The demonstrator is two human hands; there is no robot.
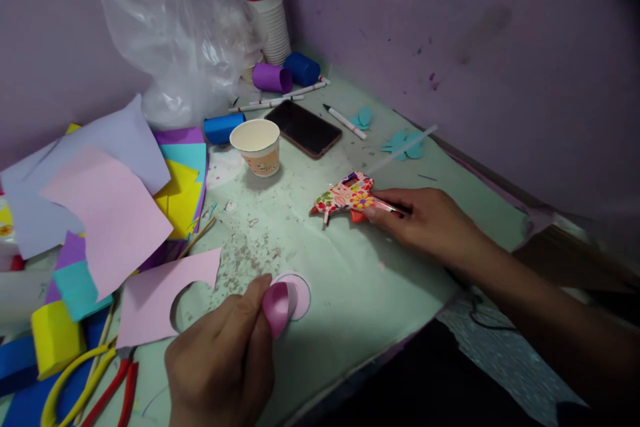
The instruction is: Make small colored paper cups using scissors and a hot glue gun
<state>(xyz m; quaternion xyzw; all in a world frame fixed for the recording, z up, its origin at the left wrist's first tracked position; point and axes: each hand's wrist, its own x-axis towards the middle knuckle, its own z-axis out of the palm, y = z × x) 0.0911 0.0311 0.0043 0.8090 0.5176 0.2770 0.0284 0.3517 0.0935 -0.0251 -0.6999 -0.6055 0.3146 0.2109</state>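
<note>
Head view: pale green table cover (pixel 360 300), grey-brown specks (pixel 270 253) scattered on it; purple walls (pixel 380 33) behind, stained. My left hand (pixel 227 347) pinches a curled pink piece (pixel 276 308) by a pink disc (pixel 301 296), contact unclear; my right hand (pixel 425 220) grips a floral glue gun (pixel 343 197) near a paper cup (pixel 257 147).

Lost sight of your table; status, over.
Left hand pinching curled pink piece, pink disc partly behind it. Right hand gripping floral glue gun. Paper cup upright, clear of both hands.

Glue gun (pixel 349 195) partly hidden by the right hand (pixel 427 217), plastic bag (pixel 173 23) cut off above.
</note>
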